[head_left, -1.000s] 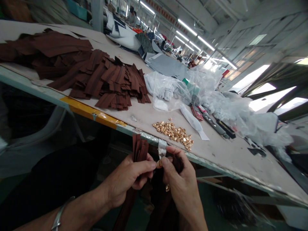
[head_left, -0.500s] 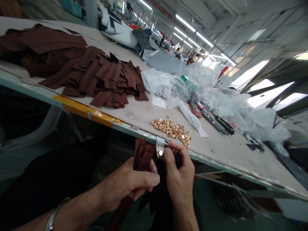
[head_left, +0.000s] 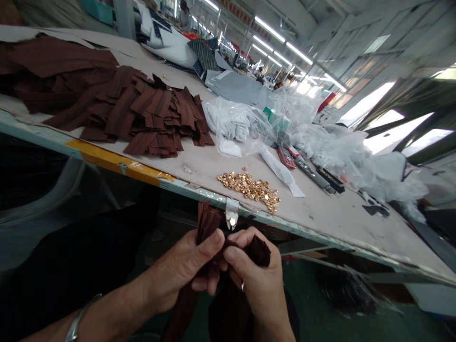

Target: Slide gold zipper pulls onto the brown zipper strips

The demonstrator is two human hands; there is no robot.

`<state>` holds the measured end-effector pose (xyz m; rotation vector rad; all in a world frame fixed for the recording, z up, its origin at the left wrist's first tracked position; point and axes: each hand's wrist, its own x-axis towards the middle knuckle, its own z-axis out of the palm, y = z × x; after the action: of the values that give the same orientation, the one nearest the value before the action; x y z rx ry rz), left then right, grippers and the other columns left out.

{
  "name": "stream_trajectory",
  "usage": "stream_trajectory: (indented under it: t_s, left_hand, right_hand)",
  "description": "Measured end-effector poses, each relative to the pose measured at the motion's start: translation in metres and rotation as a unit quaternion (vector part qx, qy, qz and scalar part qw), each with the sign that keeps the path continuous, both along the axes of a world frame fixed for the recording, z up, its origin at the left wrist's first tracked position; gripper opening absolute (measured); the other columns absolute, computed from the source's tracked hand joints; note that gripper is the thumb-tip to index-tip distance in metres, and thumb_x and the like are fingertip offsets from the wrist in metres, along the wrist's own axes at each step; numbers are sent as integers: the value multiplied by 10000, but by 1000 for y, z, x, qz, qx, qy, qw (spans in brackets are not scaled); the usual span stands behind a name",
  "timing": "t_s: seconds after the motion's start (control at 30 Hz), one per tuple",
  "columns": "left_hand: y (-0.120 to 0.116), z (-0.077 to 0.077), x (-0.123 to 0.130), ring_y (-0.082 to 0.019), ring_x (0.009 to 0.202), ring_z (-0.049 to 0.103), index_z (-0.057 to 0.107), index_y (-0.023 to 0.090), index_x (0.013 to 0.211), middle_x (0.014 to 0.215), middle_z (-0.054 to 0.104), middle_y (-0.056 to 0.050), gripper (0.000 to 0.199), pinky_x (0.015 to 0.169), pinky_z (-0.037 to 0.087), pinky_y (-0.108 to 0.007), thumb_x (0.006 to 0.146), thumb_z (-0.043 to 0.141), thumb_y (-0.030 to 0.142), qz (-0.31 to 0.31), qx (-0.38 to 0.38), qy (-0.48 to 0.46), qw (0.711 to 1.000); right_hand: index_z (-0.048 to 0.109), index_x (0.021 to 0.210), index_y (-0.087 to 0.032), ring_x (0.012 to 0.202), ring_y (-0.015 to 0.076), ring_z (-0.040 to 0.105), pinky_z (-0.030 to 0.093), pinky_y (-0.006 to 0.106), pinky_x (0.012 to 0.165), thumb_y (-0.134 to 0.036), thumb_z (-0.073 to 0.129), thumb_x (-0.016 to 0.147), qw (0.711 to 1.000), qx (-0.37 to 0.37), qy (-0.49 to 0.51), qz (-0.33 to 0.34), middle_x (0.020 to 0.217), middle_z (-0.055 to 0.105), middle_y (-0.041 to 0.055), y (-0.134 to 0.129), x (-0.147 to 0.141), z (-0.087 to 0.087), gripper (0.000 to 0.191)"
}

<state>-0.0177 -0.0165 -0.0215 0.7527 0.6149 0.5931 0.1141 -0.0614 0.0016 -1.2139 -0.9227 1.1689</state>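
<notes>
My left hand (head_left: 188, 261) is closed around a bundle of brown zipper tapes (head_left: 208, 218), whose ends stick up above the fingers. Close beside it, my right hand (head_left: 256, 266) is closed on brown zipper tape (head_left: 260, 251) and pinches an edge between thumb and forefinger. The fingertips of both hands nearly meet. Just above them, a small metal holder (head_left: 232, 209) is fixed to the table edge, with a shiny gold piece at its tip. Behind it on the tabletop lies a pile of gold zipper sliders (head_left: 251, 187).
A large heap of brown zipper tapes (head_left: 142, 109) covers the table's left side. Clear plastic bags (head_left: 242, 123) with pale contents, a white strip (head_left: 283, 173), a grey tool (head_left: 313, 175) and scissors (head_left: 374, 204) lie to the right. The table edge (head_left: 142, 173) runs just beyond my hands.
My right hand has moved down and left, from beside the metal holder to my left hand's fingertips. My left thumb has lifted. The view has shifted slightly.
</notes>
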Motion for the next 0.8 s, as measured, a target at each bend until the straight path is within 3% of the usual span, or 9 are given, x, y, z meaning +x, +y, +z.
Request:
stream_trajectory:
  t_s: [0.1,0.17,0.3,0.43,0.53,0.6,0.67,0.8]
  left_hand:
    - [4,-2,1,-113,484,533,605,152,644,537,576,-1,543,450,375,-202,703,615,692,91,-15,43,995]
    - [6,0,0,-97,464,492,579,161,601,492,543,24,502,461,378,-202,704,654,647,135,20,82,987]
    - [4,11,-2,-77,469,431,603,178,668,514,518,59,365,451,345,-184,683,752,511,128,105,83,983]
    - [1,14,-1,-71,498,416,639,171,697,546,500,55,256,469,344,-175,779,698,406,99,129,75,984]
    - [3,8,0,-52,483,381,635,173,708,572,499,57,216,446,312,-161,774,712,364,105,53,34,993]
    - [5,5,1,-29,437,316,622,170,707,556,473,70,231,408,259,-149,748,739,365,107,-17,18,994]
    - [6,3,1,-12,403,260,625,163,718,520,445,84,254,378,198,-143,723,765,375,89,-53,16,994]
    - [4,5,0,-7,392,277,634,151,726,491,453,87,294,367,173,-133,647,829,356,70,-65,13,995]
  right_hand:
    - [605,740,-175,343,35,343,244,146,331,-326,802,707,997,-54,48,-11,455,509,-67,-1,3,-7,250]
    - [634,744,-159,340,30,307,238,150,331,-363,801,707,997,-67,28,-26,423,427,-90,-2,6,-10,266]
    - [690,782,-161,385,48,346,266,180,363,-381,734,781,994,-48,-82,-46,485,451,-68,-4,9,-12,224]
    - [691,800,-200,563,112,539,430,229,520,-250,657,852,965,49,-252,-47,662,624,-10,-9,8,-9,80]
    - [662,863,-222,668,131,607,472,240,616,-107,625,848,919,166,-355,-24,758,665,-4,-13,7,-9,122]
    - [648,903,-236,688,127,619,476,236,635,-61,617,838,904,204,-374,-15,791,669,-9,-14,6,-9,189]
    - [647,890,-246,671,119,607,469,229,622,-86,612,853,922,182,-338,-41,776,658,-20,-13,4,-10,168]
    - [647,800,-217,585,101,527,433,213,539,-248,692,830,982,51,-163,-77,682,595,-32,-10,1,-13,62]
